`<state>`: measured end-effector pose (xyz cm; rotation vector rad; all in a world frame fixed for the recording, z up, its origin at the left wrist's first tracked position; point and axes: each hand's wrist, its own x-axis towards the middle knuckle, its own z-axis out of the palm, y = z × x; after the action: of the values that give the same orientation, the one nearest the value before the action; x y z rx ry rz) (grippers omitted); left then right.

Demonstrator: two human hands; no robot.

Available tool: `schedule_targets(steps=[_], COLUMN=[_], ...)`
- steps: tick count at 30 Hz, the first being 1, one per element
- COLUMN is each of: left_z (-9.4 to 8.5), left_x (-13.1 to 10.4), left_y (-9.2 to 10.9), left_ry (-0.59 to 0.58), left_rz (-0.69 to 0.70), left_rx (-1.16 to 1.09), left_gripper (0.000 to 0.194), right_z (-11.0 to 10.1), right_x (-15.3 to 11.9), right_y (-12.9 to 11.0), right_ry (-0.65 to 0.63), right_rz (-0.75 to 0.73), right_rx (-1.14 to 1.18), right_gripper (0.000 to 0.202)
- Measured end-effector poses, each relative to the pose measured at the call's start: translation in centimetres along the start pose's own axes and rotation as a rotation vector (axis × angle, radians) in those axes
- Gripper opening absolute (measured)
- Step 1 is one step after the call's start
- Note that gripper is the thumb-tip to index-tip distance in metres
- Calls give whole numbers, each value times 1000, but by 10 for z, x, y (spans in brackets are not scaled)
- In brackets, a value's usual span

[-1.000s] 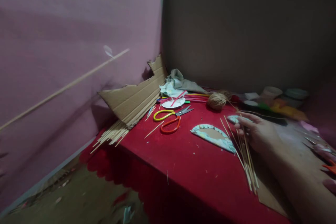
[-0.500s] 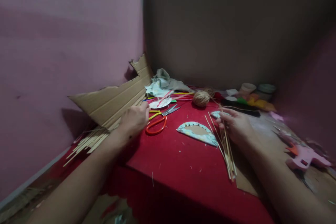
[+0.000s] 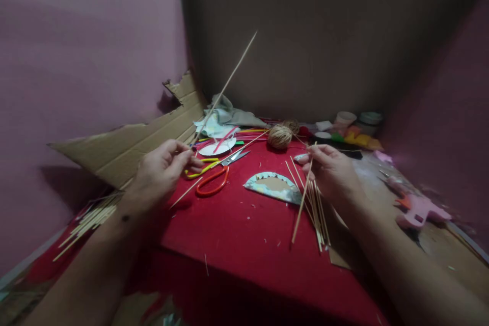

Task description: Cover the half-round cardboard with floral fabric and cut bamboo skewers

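My left hand [image 3: 162,173] pinches one thin bamboo stick [image 3: 233,75], which slants up and to the right. Below its fingertips lie scissors [image 3: 212,183] with one yellow and one red handle, blades partly apart, and another stick crosses near them. At the right, my right hand [image 3: 330,168] has its fingers closed on a bamboo stick [image 3: 301,214] pointing down toward the table. Several more sticks [image 3: 317,216] fan out beneath that hand. Between the hands rests a half-round cardboard piece edged in light-blue cloth [image 3: 273,193]; a similar cloth-edged piece is mostly hidden by my right fingers.
Red cloth [image 3: 237,249] covers the table. Torn cardboard [image 3: 137,147] leans on the left wall above a bundle of sticks [image 3: 89,224]. Further back are a twine ball [image 3: 279,136], a white disc [image 3: 217,147] and crumpled fabric [image 3: 221,117]. A pink glue gun [image 3: 422,211] lies right.
My left hand has turned and now holds up a single stick. One stick in my right hand has separated from the others. The view has shifted slightly to the right.
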<state>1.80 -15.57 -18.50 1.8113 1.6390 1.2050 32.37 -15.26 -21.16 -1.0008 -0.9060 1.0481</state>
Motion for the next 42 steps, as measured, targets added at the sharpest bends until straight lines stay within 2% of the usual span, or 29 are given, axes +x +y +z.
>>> schedule_targets(steps=[1,3,6,8,11,13,16,20,23,30,36,42], left_z=[6,23,56,76,99,107,112,117,120,115,118,117], left_x=[-2,-4,-7,-10,-13,-14,-16,-14,-9,3,-1,1], left_y=[6,19,35,41,43,41,37,35,36,44,43,46], left_ry=[-51,-195,-470,-594,-643,-608,-580,-715,-775,-1008,-951,-944], left_rz=[26,57,66,130,317,423,495,585,651,753,766,740], left_rx=[-172,-346,-409,-403,-295,-181,-50,42,108,112,19,-11], left_gripper=[20,20,15,11,11,13,16,13,12,10,11,17], right_z=[3,11,24,31,34,32,28,26,27,27,25,31], right_x=[-4,-15,-32,-38,-41,-40,-38,-36,-35,-34,-37,-42], right_y=[-6,-18,-32,-35,-32,-29,-28,-29,-28,-23,-27,-28], right_ry=[-16,-37,-41,-51,-85,-114,-168,-194,-209,-251,-308,-310], right_rz=[-71,-236,-447,-499,-484,-467,-437,-435,-461,-475,-421,-490], right_rx=[13,-12,-87,-121,-155,-160,-144,-116,-121,-117,-102,-200], right_gripper=[19,17,10,7,6,4,7,7,6,5,9,10])
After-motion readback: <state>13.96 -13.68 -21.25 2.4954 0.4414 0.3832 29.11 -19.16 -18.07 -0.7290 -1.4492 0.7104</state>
